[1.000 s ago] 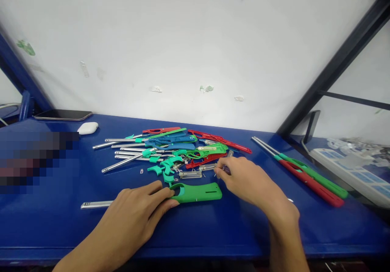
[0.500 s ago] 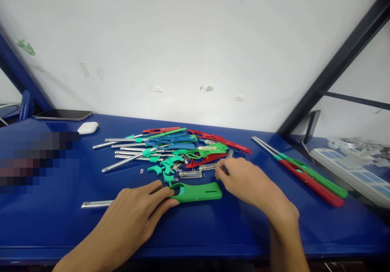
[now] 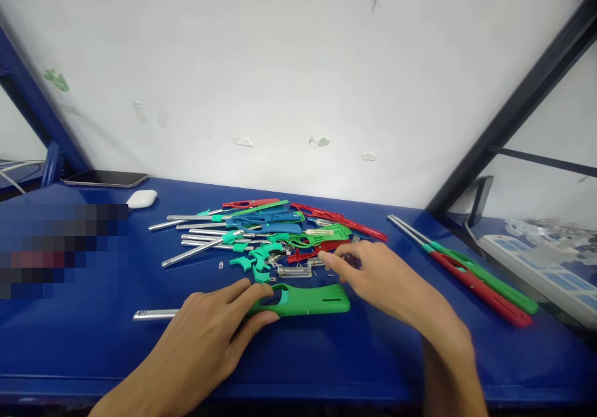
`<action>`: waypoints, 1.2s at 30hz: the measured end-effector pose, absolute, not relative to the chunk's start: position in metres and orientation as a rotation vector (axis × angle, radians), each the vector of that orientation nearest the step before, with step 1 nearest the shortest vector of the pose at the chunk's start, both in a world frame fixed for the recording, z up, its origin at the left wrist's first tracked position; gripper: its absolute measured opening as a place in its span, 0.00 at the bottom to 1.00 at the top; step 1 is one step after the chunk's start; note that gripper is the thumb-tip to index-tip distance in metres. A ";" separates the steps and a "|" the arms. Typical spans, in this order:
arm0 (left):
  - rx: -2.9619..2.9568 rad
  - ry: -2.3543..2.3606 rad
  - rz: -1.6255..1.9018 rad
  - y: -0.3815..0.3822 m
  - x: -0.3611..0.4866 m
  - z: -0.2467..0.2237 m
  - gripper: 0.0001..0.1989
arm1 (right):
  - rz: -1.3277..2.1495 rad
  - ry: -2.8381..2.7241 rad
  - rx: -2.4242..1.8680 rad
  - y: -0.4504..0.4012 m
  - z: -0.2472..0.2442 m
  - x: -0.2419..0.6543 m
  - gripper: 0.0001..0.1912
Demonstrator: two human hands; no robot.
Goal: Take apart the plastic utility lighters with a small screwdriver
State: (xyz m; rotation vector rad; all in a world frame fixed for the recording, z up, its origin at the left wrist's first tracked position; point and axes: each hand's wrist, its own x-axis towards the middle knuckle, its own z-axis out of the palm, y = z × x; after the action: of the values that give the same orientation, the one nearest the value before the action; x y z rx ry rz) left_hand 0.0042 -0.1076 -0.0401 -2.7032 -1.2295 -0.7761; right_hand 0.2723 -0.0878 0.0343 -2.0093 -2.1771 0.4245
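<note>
A green utility lighter with a metal barrel lies flat near the front of the table. My left hand is closed around it by the trigger opening, thumb on the near side. Just beyond the lighter's handle end, my right hand is curled around a dark, rounded object, perhaps a tool handle; most of it is hidden. By the right fingertips lie a clear fuel tank, loose screws and a red half-shell. Teal triggers lie behind my left hand.
Blue, green and red lighter parts with metal barrels are heaped at the back middle. Two lighters, one red and one green, lie at right beside a power strip. A phone and white case sit back left.
My right hand's fingers have loosened and shifted, showing more of the dark object. My left hand keeps its hold on the green lighter. The view has shifted slightly.
</note>
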 end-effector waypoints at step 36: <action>-2.799 -1.497 -0.932 -0.122 -0.012 -0.017 0.18 | 0.643 -2.138 -1.421 -0.112 0.050 0.289 0.11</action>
State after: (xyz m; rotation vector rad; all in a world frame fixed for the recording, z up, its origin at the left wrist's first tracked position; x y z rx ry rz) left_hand -0.0120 -0.1217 -0.0168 -2.7988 -1.4969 -0.9325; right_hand 0.2889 -0.1116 0.0503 -1.4206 -2.1383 0.6434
